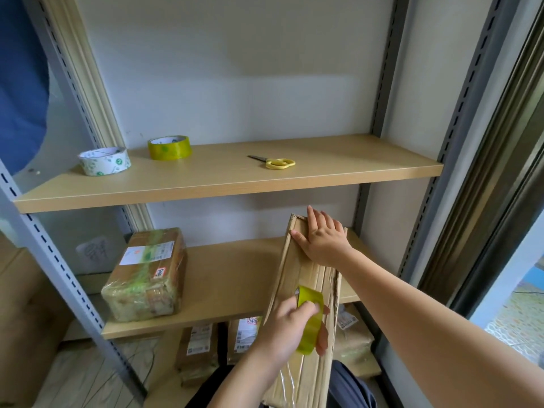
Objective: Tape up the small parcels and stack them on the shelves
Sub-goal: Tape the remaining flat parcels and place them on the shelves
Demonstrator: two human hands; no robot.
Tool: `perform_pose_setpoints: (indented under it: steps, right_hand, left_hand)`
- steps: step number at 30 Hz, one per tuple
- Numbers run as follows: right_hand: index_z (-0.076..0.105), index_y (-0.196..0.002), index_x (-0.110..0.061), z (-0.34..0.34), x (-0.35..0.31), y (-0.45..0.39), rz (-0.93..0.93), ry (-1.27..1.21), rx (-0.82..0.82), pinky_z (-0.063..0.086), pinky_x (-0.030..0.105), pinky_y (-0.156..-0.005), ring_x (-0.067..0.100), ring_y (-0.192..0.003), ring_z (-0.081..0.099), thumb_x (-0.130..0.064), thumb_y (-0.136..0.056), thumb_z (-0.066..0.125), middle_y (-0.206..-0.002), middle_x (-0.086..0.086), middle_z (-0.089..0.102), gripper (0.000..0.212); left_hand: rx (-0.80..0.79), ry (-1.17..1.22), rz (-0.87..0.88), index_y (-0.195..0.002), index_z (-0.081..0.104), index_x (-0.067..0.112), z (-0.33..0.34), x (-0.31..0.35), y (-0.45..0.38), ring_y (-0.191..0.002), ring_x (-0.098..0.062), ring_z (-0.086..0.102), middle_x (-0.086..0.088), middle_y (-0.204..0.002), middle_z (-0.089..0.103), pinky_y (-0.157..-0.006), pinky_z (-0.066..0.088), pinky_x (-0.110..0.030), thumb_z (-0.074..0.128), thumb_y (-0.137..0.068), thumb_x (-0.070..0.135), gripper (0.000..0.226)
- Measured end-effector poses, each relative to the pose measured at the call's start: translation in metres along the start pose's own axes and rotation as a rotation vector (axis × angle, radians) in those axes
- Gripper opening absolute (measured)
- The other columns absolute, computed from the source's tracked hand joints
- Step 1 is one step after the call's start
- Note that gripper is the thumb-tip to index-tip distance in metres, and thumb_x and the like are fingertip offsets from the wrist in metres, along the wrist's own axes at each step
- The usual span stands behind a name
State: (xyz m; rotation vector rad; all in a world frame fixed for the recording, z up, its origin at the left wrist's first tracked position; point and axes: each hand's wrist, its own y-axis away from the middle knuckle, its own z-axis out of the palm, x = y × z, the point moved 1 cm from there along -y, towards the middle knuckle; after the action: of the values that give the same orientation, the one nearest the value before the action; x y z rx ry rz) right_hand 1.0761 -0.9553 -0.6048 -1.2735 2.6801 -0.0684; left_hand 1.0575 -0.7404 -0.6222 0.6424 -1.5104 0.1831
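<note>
Under my flat, pressing right hand (322, 240), I am taping the long brown cardboard parcel (306, 313), left hand (290, 328) gripping the yellow-green tape roll (309, 319); one wrapped parcel (147, 272) is shelved, stacking remains.

A long brown cardboard parcel (306, 290), worn at its edges, is leaned on the lower shelf (229, 278), a yellow-green tape roll (310, 319) is held against it, and a taped parcel (147, 275) is laid flat leftward.

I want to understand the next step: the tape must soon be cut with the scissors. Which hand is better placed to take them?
Probably the right hand: it lies open on the cardboard parcel, just below the scissors on the upper shelf. The left hand grips the tape roll.
</note>
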Motion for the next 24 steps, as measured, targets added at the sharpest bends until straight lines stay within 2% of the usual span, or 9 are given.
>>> perform_pose_setpoints:
  steps: [2,3,4,7,9,12,15,17,24]
  right_hand:
    - [-0.01,-0.158,-0.014,0.002,0.001,0.0,-0.001,-0.004,-0.001,0.005,0.042,-0.121,0.025,-0.153,0.002,-0.068,-0.097,0.012,-0.166,0.006,0.005,0.084]
    - [-0.01,-0.158,-0.014,0.002,0.002,0.0,0.0,-0.006,-0.003,0.005,0.042,-0.121,0.025,-0.153,0.002,-0.068,-0.097,0.012,-0.166,0.007,0.005,0.084]
    - [-0.009,-0.158,-0.014,0.004,0.002,0.0,0.002,-0.004,0.0,0.005,0.042,-0.121,0.025,-0.153,0.003,-0.068,-0.097,0.012,-0.166,0.007,0.006,0.083]
    - [-0.009,-0.158,-0.015,0.003,0.001,-0.001,0.005,0.001,0.012,0.005,0.042,-0.121,0.025,-0.153,0.003,-0.068,-0.097,0.012,-0.166,0.007,0.007,0.083]
    - [-0.009,-0.158,-0.015,0.004,0.002,-0.002,0.003,0.002,0.018,0.005,0.042,-0.121,0.026,-0.152,0.004,-0.068,-0.097,0.011,-0.165,0.007,0.008,0.083]
    - [-0.008,-0.158,-0.015,0.004,0.004,0.0,-0.006,-0.003,0.017,0.006,0.043,-0.121,0.026,-0.152,0.005,-0.068,-0.097,0.011,-0.165,0.008,0.009,0.083]
    - [-0.007,-0.158,-0.015,0.003,0.005,0.001,-0.012,0.004,0.025,0.006,0.043,-0.121,0.025,-0.152,0.005,-0.068,-0.097,0.01,-0.165,0.007,0.009,0.083]
    - [-0.007,-0.158,-0.016,0.002,0.005,0.001,-0.012,0.003,0.012,0.006,0.043,-0.121,0.025,-0.152,0.005,-0.068,-0.097,0.01,-0.165,0.007,0.009,0.082]
    - [-0.005,-0.159,-0.015,0.004,0.007,-0.002,-0.004,0.015,0.015,0.007,0.043,-0.121,0.025,-0.152,0.007,-0.068,-0.097,0.011,-0.165,0.006,0.011,0.082]
  left_hand:
    - [0.01,-0.012,0.008,-0.102,0.073,0.023,0.0,-0.003,0.001,-0.093,-0.026,0.069,-0.012,-0.097,0.074,-0.089,0.052,-0.035,0.062,-0.067,0.065,0.055]
    - [-0.017,-0.011,0.011,-0.105,0.071,0.021,0.0,-0.005,0.001,-0.097,-0.028,0.069,-0.015,-0.101,0.073,-0.095,0.052,-0.036,0.062,-0.07,0.07,0.061]
    - [-0.046,-0.001,0.009,-0.109,0.069,0.017,0.0,-0.005,0.004,-0.095,-0.029,0.069,-0.018,-0.1,0.073,-0.095,0.052,-0.031,0.061,-0.079,0.069,0.061]
    - [-0.07,0.058,0.067,-0.1,0.068,0.005,-0.001,-0.008,0.008,-0.07,-0.015,0.068,-0.018,-0.077,0.068,-0.069,0.049,-0.009,0.051,-0.099,0.042,0.041]
    - [-0.027,0.071,0.107,-0.097,0.069,0.007,0.001,-0.008,0.012,-0.065,-0.006,0.065,-0.012,-0.071,0.066,-0.058,0.042,-0.003,0.049,-0.1,0.039,0.038]
    - [-0.002,0.123,0.1,-0.102,0.066,0.002,0.011,-0.004,0.016,-0.063,-0.017,0.06,-0.002,-0.057,0.062,-0.055,0.045,-0.007,0.05,-0.1,0.039,0.041]
    - [0.039,0.153,0.064,-0.109,0.064,-0.001,0.017,0.001,0.017,-0.05,-0.014,0.055,0.003,-0.054,0.062,-0.053,0.048,-0.017,0.051,-0.101,0.037,0.041]
    - [0.06,0.186,0.052,-0.112,0.061,-0.005,0.018,0.002,0.019,-0.042,-0.012,0.051,0.004,-0.052,0.062,-0.047,0.045,-0.018,0.051,-0.102,0.031,0.04]
    - [0.084,0.224,-0.024,-0.112,0.058,-0.01,0.019,0.014,0.026,-0.037,-0.012,0.048,0.002,-0.049,0.059,-0.04,0.04,-0.018,0.05,-0.102,0.031,0.043]
